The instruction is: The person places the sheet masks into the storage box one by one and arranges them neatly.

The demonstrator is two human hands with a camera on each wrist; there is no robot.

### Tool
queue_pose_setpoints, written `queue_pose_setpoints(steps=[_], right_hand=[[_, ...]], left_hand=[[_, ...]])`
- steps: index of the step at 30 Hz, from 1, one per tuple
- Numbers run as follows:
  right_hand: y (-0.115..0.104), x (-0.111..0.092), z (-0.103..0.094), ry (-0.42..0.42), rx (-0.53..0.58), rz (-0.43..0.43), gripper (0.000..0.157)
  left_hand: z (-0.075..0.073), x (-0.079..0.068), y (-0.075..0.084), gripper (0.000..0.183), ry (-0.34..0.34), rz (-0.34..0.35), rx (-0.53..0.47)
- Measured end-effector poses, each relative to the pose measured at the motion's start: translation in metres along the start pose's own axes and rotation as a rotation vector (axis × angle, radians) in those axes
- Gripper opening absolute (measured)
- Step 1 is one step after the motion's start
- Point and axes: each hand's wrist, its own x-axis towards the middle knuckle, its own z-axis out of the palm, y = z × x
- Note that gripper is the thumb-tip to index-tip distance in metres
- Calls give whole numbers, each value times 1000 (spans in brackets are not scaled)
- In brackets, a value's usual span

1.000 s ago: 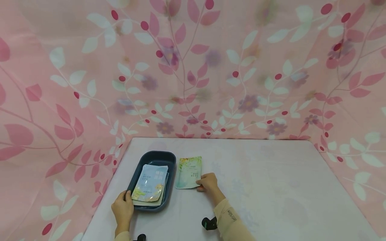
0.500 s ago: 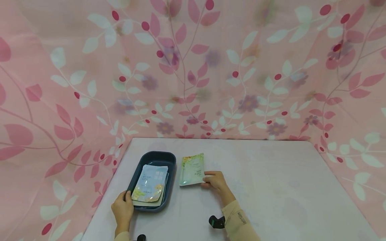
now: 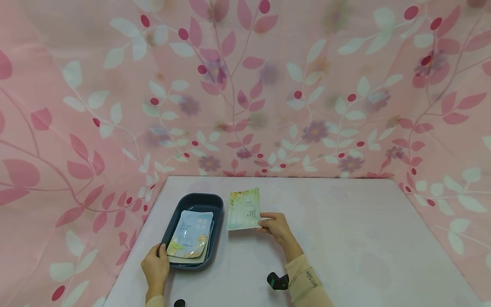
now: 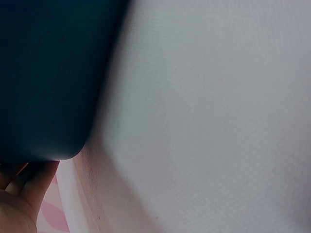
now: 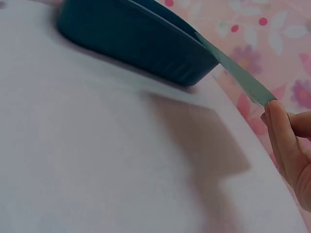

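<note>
A dark blue tray (image 3: 218, 217) stands at the left of the table, with a light blue face mask packet (image 3: 190, 233) on top of other packets inside it. My left hand (image 3: 155, 268) grips the tray's near left rim between thumb and fingers. To the right of the tray, a green face mask packet (image 3: 244, 209) is pinched at its lower right edge by my right hand (image 3: 276, 227). In the right wrist view the green packet (image 5: 238, 75) is seen edge-on, raised off the table with its shadow below. The left wrist view has the tray's outer wall (image 4: 48, 82) close up.
White cloth covers the table (image 3: 345, 238). A pink curtain (image 3: 245, 85) printed with leaves and flowers stands behind and at the sides. A black wrist device (image 3: 278, 281) is at the right sleeve; part of another (image 3: 179, 303) shows near the left sleeve.
The green packet has risen off the table and moved slightly right and away from me with my right hand. My left hand and the tray have kept their place.
</note>
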Motion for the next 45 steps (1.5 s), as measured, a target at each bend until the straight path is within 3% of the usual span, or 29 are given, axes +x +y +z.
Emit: queue_pose_setpoints(steps=[15, 34, 45], right_hand=[[-16, -9, 17, -73, 66, -69, 39], [-9, -12, 57, -181, 32, -60, 36], [2, -17, 84, -171, 30, -32, 34]], left_hand=[[-1, -2, 0, 23, 39, 44, -11], [-1, -1, 1, 21, 53, 50, -16], [-1, -1, 0, 22, 40, 42, -20]])
